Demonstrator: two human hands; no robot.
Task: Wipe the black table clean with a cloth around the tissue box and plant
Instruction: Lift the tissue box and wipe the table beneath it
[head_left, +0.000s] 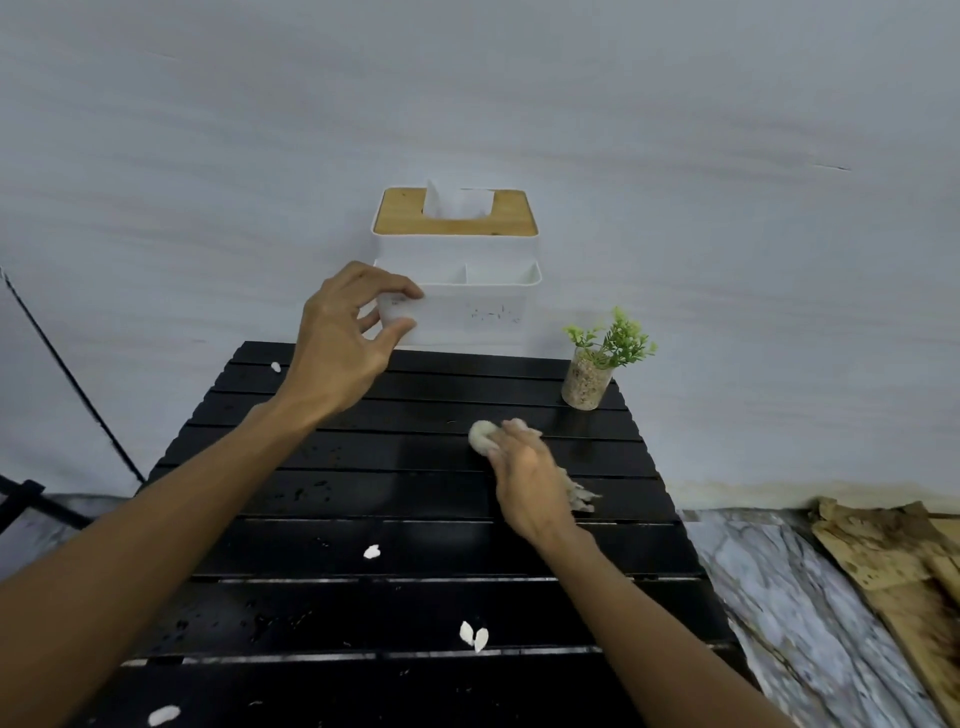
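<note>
Under both hands, the black table (311, 545) is wet-speckled. The tissue box (467, 306) is pinched at its corner by the left hand (337, 338). The plant (597, 364) is stood beyond the right hand (530, 478), by which the cloth (483, 436) is gripped against the tabletop. White scraps (474, 635) are scattered nearer.

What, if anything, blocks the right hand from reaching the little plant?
Probably nothing, so yes: the right hand, holding the cloth, sits just short of the plant, with only bare black table between them.

Left hand (348, 338) extended, fingers (389, 288) curved; right hand (530, 473) palm-down, fingers (515, 434) bunched.
</note>
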